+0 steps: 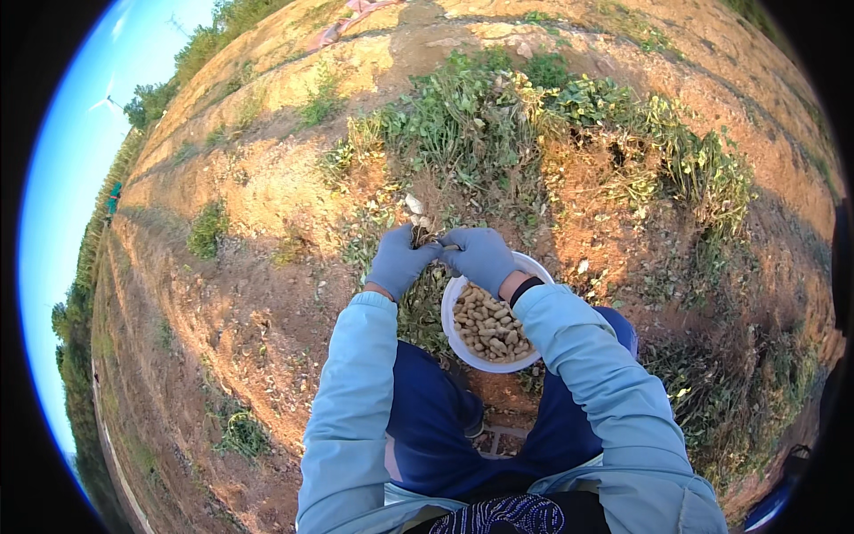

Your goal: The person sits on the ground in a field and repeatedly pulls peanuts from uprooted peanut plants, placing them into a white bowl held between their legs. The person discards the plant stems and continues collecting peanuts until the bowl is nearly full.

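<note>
My left hand (pixel 399 262), in a grey-blue glove, is closed around a small bunch of peanut roots (pixel 422 235) with pale pods at its top. Fingertips of my right hand (pixel 481 258), gloved alike, meet the left ones and pinch what looks like a peanut pod (pixel 450 247). Part of the bunch is hidden by the fingers. Under my right wrist stands a white bucket (pixel 450 322), partly filled with loose peanuts (pixel 491 331); my right hand and forearm cover part of its rim.
Pulled peanut plants (pixel 471 125) lie heaped ahead, reaching to the right. More wilted plants (pixel 729 392) lie at the right. Bare soil ridges (pixel 258 356) run along the left. My knees (pixel 436 400) flank the bucket. A distant person (pixel 114 200) appears at far left.
</note>
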A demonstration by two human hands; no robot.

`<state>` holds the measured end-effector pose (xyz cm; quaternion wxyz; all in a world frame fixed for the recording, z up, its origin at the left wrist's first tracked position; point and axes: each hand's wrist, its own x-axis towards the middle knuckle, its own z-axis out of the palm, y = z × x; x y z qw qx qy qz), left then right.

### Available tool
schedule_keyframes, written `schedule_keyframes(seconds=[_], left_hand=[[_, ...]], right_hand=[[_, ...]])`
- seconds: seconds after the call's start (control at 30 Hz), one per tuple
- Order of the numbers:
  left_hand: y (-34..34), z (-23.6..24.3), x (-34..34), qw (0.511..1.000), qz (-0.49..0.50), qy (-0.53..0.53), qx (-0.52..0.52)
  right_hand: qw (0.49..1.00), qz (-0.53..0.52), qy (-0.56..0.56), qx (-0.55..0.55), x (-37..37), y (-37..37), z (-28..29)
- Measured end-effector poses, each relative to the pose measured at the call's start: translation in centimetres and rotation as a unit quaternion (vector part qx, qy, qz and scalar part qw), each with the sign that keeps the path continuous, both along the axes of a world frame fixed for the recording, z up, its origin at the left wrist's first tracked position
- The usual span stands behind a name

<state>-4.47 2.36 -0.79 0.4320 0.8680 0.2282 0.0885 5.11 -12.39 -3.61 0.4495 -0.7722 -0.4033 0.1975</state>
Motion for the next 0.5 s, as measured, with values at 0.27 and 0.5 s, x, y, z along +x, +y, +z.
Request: schedule_keyframes(seconds=[0.27,0.5], left_hand=[[-1.3,1.7,0.7,0.984,0.087,0.033,0.15],[0.5,-0.2,-0.3,0.994,0.044,0.03,0.094]], right_hand=[[0.993,-0.051,-0.106,-0.027,-0.1,-1.8,3.3],[0.995,-0.048,-0.086,-0.013,1.7,-2.9,2.4]])
